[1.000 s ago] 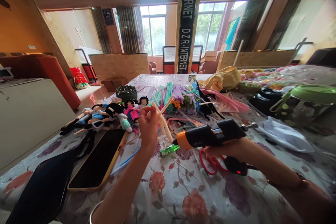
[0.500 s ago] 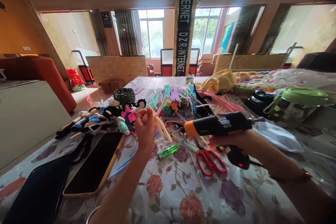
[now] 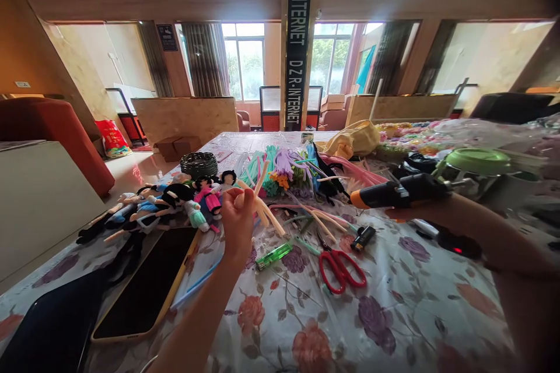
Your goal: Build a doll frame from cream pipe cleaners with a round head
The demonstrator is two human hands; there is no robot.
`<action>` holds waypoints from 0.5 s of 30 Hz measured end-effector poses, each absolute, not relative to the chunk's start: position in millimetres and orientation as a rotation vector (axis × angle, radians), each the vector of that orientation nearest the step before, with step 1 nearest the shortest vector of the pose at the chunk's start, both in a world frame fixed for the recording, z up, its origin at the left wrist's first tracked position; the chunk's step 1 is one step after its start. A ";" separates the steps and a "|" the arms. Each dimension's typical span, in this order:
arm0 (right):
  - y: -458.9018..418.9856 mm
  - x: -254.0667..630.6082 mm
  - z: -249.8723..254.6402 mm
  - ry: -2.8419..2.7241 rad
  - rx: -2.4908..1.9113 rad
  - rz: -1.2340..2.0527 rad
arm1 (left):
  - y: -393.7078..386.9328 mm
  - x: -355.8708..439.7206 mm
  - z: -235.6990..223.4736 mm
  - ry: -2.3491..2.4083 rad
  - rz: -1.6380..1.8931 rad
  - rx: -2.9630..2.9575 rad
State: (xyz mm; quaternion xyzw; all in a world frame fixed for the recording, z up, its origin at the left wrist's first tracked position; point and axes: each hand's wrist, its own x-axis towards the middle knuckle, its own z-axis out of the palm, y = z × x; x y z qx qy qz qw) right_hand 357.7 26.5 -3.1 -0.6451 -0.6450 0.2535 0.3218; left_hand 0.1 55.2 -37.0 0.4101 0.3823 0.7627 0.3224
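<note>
Between the pinched fingers of my left hand (image 3: 238, 215) is a figure of bent beige pipe cleaners (image 3: 263, 208), its ends sticking up and down to the right. My right hand (image 3: 420, 210) grips a black and orange glue gun (image 3: 402, 189), whose nozzle points left, apart from the figure. A red light glows low on the gun. Below and between my hands lie a green lighter (image 3: 274, 256), red-handled scissors (image 3: 342, 271) and a small black lighter-like item (image 3: 363, 238). Loose beige pipe cleaners (image 3: 326, 221) are spread behind the scissors.
Several small dolls (image 3: 175, 201) lie at left, before a dark wicker basket (image 3: 199, 164). Two phones, one black-screened in a yellow case (image 3: 146, 285), rest near me. Bundles of coloured pipe cleaners (image 3: 284, 163) fill the table's middle. A green-lidded jar (image 3: 475, 162) stands at right.
My right hand has carried the glue gun to the right, away from the figure, uncovering the small black item. My left hand still holds the pipe cleaners; the view has shifted slightly.
</note>
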 end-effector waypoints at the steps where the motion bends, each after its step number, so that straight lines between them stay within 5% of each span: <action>1: 26.7 362.8 -4.6 -1.718 -1.677 0.669 | 55.7 0.1 -37.2 1.004 1.992 1.074; 15: 42.1 383.5 -26.9 -1.686 -1.645 0.813 | 62.7 -0.8 -38.8 0.938 1.986 0.924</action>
